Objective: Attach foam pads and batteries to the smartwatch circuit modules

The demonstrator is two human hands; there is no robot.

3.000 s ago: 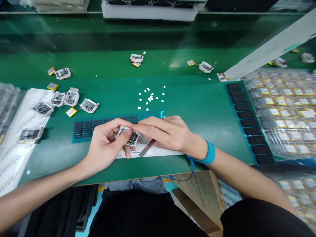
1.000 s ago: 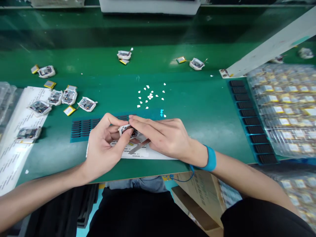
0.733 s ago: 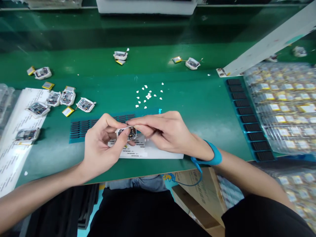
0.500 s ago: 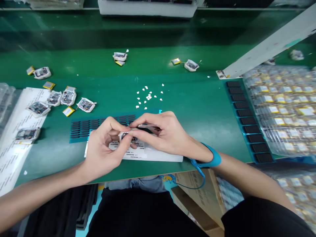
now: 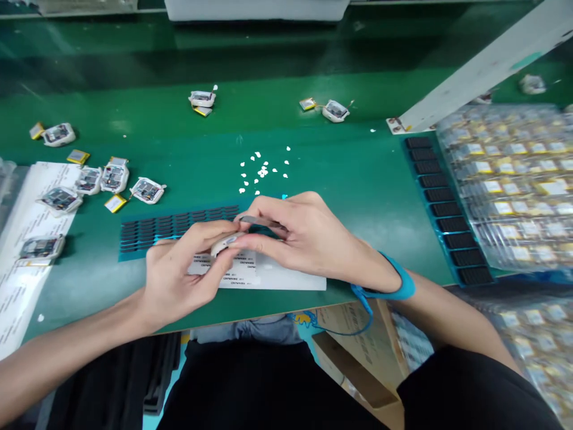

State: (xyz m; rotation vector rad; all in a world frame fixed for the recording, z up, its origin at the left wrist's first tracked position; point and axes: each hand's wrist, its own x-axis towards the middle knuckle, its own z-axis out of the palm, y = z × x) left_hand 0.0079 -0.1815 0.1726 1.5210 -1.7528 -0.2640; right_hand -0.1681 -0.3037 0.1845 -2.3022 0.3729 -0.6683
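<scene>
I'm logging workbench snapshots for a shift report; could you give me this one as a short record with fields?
Left hand: pinches a white casing
Right hand: holds a thin metal tool; thumb apparently against the casing
Right wrist: blue strap
Below the hands: printed white sheet
Beyond the hands: scattered small white pieces
Left side: open casings with circuit boards; yellow-edged batteries
Right side: black pads

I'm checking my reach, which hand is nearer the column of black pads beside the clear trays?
Your right hand: it is left of the column of black pads. Your left hand is farther left, with the right hand between.
</scene>
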